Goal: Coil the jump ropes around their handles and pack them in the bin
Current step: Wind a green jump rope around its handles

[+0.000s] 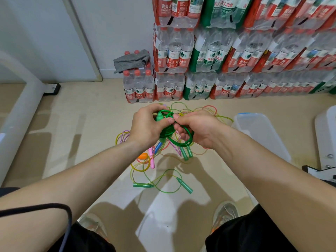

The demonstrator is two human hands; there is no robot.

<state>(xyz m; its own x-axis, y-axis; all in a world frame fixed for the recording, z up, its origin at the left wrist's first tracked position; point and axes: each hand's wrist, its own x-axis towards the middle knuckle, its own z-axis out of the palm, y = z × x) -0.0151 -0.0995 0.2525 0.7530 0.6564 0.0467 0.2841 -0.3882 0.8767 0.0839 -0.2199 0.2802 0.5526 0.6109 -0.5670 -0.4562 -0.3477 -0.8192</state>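
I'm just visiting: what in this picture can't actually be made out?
Head view: the handles of the green jump rope; the left hand wraps them, and only one tip plainly shows.
Head view: how many ropes lie in the floor tangle; the right hand and left hand cover its middle.
Head view: the bin, its near left corner behind the right forearm.
Head view: the stacked bottle packs, cut off by the top and right edges.

Both bare forearms reach forward and meet at centre, the left hand (147, 127) curled round a green jump rope (165, 133), the right hand (199, 130) pinching its loop, fingertips of both hands close together.
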